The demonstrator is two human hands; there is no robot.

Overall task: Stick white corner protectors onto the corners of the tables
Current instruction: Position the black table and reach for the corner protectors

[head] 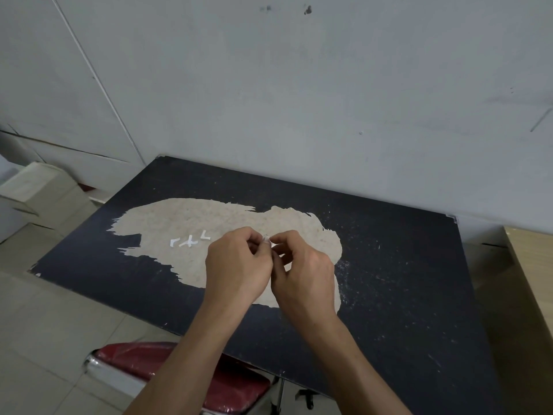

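Observation:
A black table (404, 280) with a large worn, tan patch stands against a grey wall. Three small white corner protectors (189, 241) lie on the tan patch, left of my hands. My left hand (239, 265) and my right hand (302, 274) meet above the table's middle, fingertips together. Both pinch a tiny white corner protector (267, 238) between them; most of it is hidden by the fingers.
A red padded stool (179, 375) stands under the table's near edge. Pale boxes (39, 187) sit on the floor at the left. A light wooden table edge (532, 265) shows at the right. The far right table corner (453, 218) touches the wall.

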